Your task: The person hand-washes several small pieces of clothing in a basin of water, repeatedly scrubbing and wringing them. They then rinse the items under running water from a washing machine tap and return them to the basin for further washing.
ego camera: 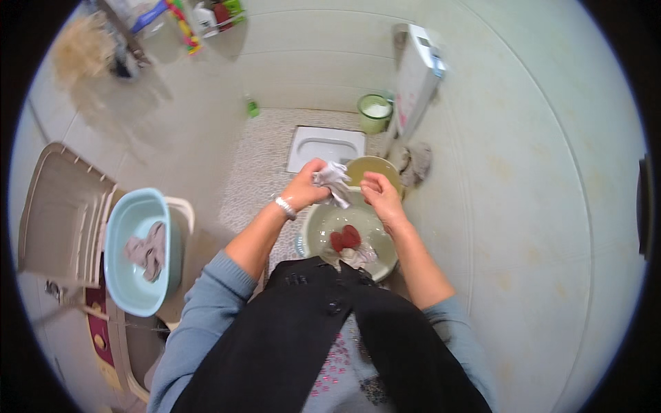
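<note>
A small bunched white cloth point(334, 183) is gripped in my left hand point(309, 187), which wears a white bracelet. My right hand point(381, 193) is apart from the cloth, just to its right, fingers loosely curled with nothing in them. Both hands hang over a large pale basin point(314, 227) of water on the floor. Inside that basin lie a dark red cloth item point(345, 238) and some whitish wet fabric point(359, 256), partly hidden by my black clothing. Behind it stands a second round vessel point(373, 165) holding yellowish water.
A light blue tub point(137, 299) with a greyish cloth point(148, 250) stands at left, beside a raised washing-machine lid point(67, 217). Farther off are a squat toilet point(326, 147), a green bin point(374, 121) and a white cistern point(416, 82). A grey rag point(415, 164) hangs right.
</note>
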A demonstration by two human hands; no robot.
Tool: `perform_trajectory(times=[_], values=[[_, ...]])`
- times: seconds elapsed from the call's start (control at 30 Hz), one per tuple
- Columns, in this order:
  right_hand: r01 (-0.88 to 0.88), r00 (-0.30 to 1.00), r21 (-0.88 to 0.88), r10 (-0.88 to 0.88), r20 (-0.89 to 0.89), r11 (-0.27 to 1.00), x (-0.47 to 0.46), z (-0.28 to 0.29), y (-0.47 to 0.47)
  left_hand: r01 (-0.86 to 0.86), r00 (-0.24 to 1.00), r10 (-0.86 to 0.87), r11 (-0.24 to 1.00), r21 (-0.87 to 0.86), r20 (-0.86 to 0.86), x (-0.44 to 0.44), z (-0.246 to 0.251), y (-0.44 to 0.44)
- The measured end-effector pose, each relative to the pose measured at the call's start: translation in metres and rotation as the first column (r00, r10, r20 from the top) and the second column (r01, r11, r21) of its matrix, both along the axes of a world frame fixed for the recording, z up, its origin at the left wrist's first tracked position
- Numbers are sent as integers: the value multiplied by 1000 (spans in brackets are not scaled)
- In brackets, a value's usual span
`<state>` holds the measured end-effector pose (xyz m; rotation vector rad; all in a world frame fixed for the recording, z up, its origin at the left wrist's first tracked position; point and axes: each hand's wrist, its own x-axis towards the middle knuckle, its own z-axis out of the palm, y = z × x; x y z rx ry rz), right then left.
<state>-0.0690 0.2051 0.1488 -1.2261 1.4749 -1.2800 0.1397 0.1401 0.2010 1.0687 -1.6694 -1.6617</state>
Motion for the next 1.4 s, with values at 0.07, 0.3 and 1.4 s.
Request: perform_trajectory(times=[0.07, 0.3, 1.4], values=[[-189, 972, -9, 186, -145, 982, 17, 3, -17, 86, 824, 225, 858, -506, 521, 24, -5, -10], [-400, 895, 138, 354, 272, 906, 62, 33, -31, -401, 855, 518, 643, -653, -15, 97, 104, 39], [89, 995, 842, -8, -100, 531, -63, -285, 89, -45, 909, -92, 947, 317, 405, -4, -248, 15]])
